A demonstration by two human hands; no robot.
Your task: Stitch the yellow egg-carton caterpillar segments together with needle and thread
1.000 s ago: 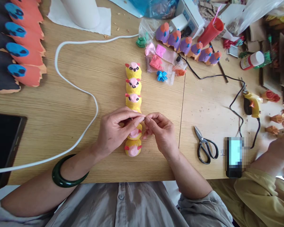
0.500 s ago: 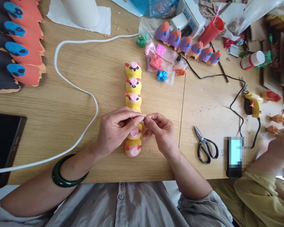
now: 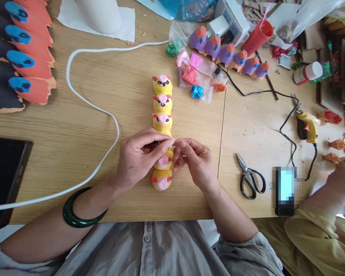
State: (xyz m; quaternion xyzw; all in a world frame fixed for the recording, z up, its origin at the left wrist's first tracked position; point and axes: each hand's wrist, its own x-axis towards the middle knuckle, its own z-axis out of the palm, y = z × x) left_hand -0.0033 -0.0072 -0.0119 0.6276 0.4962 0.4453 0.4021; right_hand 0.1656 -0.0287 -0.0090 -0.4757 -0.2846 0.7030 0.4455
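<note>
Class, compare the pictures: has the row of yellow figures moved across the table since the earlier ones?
No. The row of yellow figures keeps the same place relative to the table seam, with no visible shift either way.

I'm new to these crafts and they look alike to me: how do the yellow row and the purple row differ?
The yellow row carries pink and red; the purple row carries orange and blue.
The yellow row runs straight up the view; the purple row slants.
The left hand partly hides the yellow row; the purple row lies apart from it.
Both are lines of rounded bumps.
</note>
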